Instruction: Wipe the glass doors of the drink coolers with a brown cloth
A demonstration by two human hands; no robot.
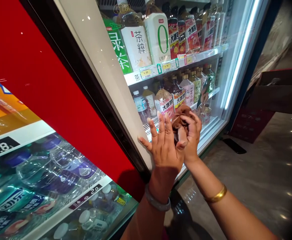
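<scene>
My right hand [193, 135] is closed around a crumpled brown cloth [181, 117], fingers curled over its folds, the bunch held up at the glass door [223, 83] of a lit drinks cooler. With that cloth as the middle of a clock, my left hand [164, 146] sits just beside it at eight — spread wide, holding nothing, fingers fanned upward and the little finger over the pale door frame [106, 66]. I cannot tell whether its palm presses the glass. A grey bangle [157, 200] circles my left wrist, a gold one [217, 195] my right forearm.

Behind the glass, around eleven to one, stand tea bottles [164, 101] on a lower shelf, with larger ones [158, 35] on the shelf above, price tags along its edge. A bright light strip [242, 53] runs up toward one. Near three, cardboard boxes [281, 98] stand on the floor, and a flat dark object [234, 146] lies toward four. At nine there is a red panel [68, 110] — and below it, toward eight, more bottles [61, 166] behind another door.
</scene>
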